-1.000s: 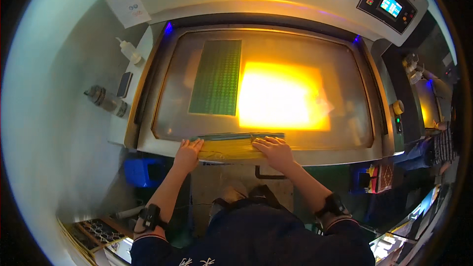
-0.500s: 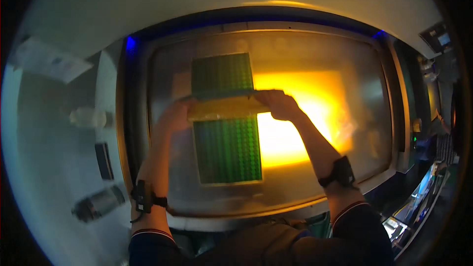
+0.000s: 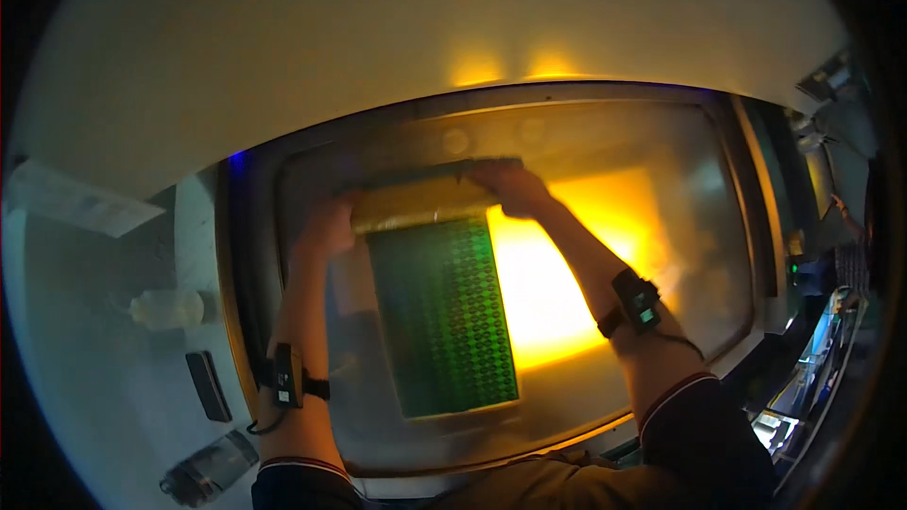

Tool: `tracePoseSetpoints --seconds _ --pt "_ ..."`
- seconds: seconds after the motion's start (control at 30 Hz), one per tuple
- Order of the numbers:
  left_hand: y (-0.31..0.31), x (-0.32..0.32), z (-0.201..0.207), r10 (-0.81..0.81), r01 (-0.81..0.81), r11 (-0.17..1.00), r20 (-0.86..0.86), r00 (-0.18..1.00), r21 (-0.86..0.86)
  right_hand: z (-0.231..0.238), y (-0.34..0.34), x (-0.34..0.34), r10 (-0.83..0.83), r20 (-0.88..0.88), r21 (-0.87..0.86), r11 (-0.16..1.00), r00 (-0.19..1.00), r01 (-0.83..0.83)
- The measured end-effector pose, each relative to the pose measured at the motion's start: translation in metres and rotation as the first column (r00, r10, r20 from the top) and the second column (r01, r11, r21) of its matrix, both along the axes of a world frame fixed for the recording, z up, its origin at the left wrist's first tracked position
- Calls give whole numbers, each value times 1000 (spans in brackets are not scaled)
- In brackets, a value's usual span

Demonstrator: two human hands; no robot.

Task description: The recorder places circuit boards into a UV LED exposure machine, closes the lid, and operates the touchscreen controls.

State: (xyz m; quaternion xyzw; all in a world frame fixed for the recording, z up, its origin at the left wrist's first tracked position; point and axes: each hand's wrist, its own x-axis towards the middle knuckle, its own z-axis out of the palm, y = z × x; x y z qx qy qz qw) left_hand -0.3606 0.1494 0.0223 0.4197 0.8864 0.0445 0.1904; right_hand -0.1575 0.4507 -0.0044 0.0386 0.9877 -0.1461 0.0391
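A green patterned panel, resembling a circuit board sheet, lies on the table surface in front of me. Across its far end, an amber sheet with a dark green far edge is raised between my hands. My left hand grips its left end, slightly blurred. At the other end my right hand has its fingers closed on the sheet near its far corner. Whether the sheet is separate from the panel or a lifted part of it, I cannot tell.
A framed table surrounds the work, with a glaring yellow light patch right of the panel. On the left ledge are a whitish bottle, a black phone-like slab and a clear bottle. A pale wall rises beyond.
Both hands have moved toward the panel's far end with the sheet. The panel's far part, visible beyond the sheet before, no longer shows there. The table sits lower in view.
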Motion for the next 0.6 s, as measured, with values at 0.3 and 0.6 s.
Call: tracePoseSetpoints --seconds 0.3,0.6 --pt "-140 274 21 -80 94 992 150 985 -89 12 -134 276 115 207 -104 990 972 -96" --pt "-240 465 11 -105 116 983 81 991 -145 26 -229 469 152 141 -46 988 978 -147"
